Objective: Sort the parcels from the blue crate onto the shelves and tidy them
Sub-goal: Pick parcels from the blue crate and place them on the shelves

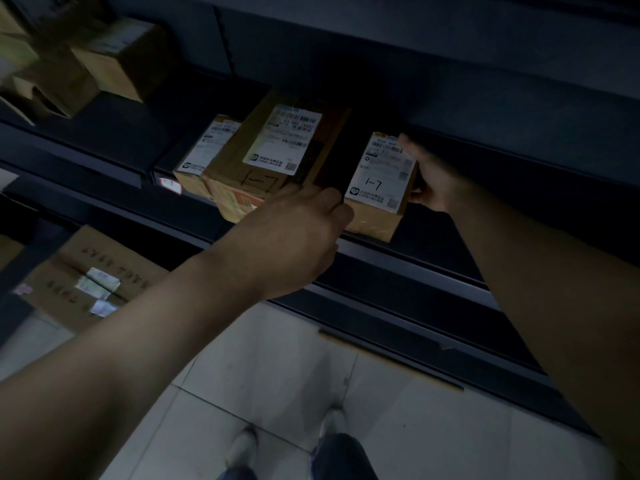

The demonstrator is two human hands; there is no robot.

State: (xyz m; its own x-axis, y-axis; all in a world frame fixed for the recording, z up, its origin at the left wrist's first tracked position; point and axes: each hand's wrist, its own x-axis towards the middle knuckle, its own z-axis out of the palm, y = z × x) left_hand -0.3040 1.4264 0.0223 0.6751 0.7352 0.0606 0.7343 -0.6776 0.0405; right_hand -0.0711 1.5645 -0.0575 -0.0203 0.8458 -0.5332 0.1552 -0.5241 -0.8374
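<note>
**A:** How are the hands set?

**B:** Both arms reach up to the shelf (408, 268). The right hand (431, 176) grasps the small box (379, 188) from three o'clock, with the thumb up along the label's top corner. The left hand (298, 230) is curled against the box's left edge at eight o'clock. I cannot tell whether it grips or only presses.

**A:** What's around it?

**B:** The small box stands at the shelf's front lip, marked "1-7". A bigger box (273, 157) lies tilted at ten o'clock of it, touching the left knuckles. Another box (207, 150) sits just beyond. A large carton (97, 268) lies at eight o'clock, lower down.

**A:** Anything unclear?

**B:** The left fingertips are hidden between the boxes. The stacked boxes (114, 60) at eleven o'clock are blurred.
</note>
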